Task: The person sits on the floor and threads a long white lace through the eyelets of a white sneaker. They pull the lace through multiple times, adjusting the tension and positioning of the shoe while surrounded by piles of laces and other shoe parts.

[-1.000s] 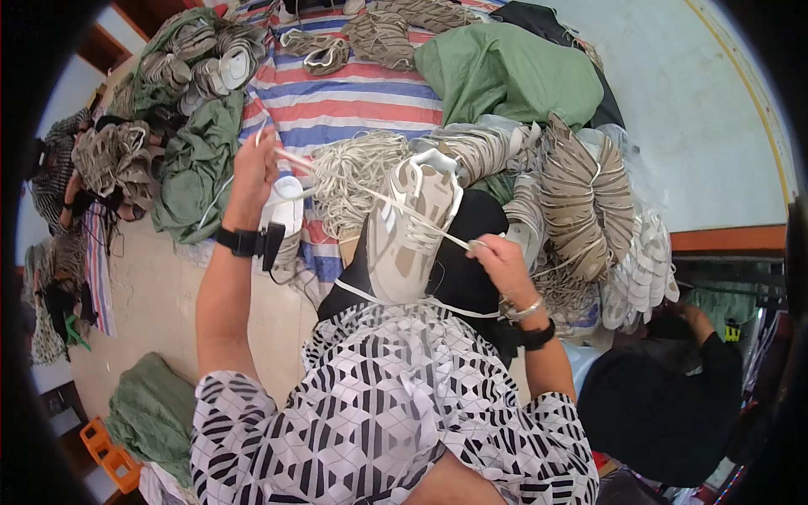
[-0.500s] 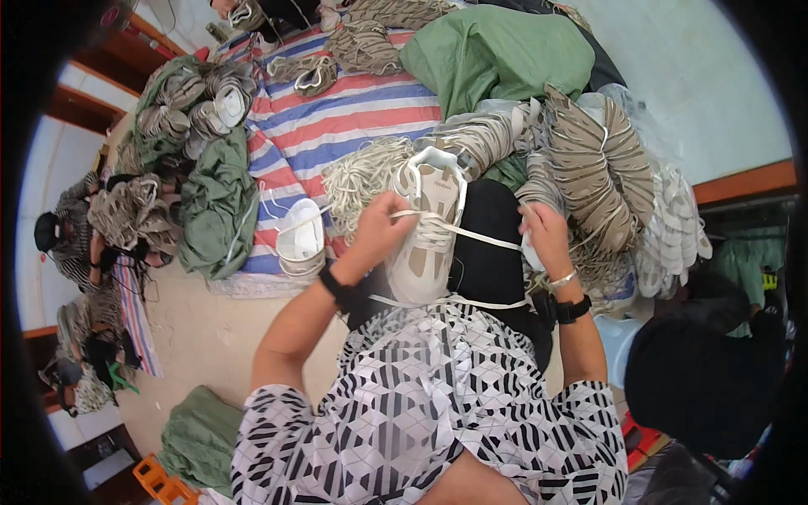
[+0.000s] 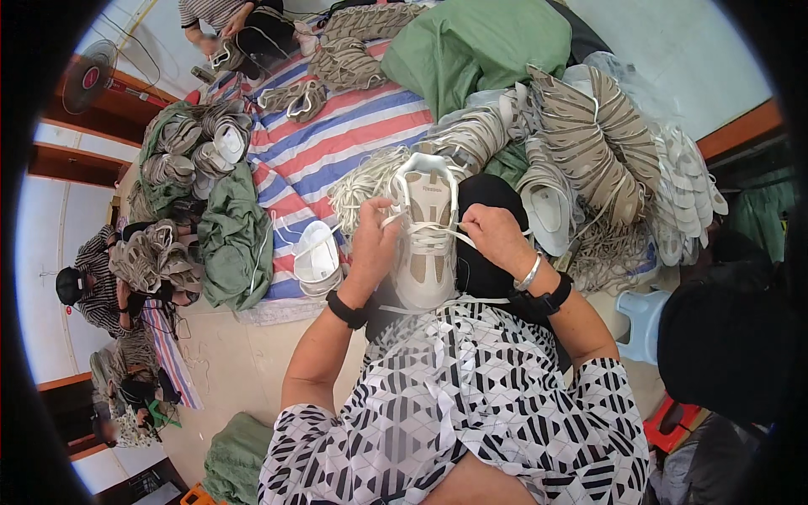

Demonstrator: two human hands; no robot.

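A beige and tan sneaker upper (image 3: 423,279) rests upright on my lap, its padded white collar pointing away from me. Pale flat shoelace (image 3: 431,228) crosses its eyelets. At the left edge of the upper, my left hand (image 3: 375,246) is closed, pinching a lace end between thumb and fingers. On the other side, my right hand (image 3: 498,242) pinches the lace close to the eyelets, with its fingers bent. A loose stretch of lace trails across my lap near my shirt.
Beyond my knees lie a bundle of loose laces (image 3: 370,187) and large tied bundles of uppers (image 3: 589,135). White pieces (image 3: 318,259) are stacked on the striped sheet (image 3: 353,130). Green sacks (image 3: 480,50), a blue stool (image 3: 641,324) and other people (image 3: 97,273) surround me.
My right hand has moved left, from out past my knee to beside the upper. My left hand has stayed near the eyelets. The whole view has shifted slightly.
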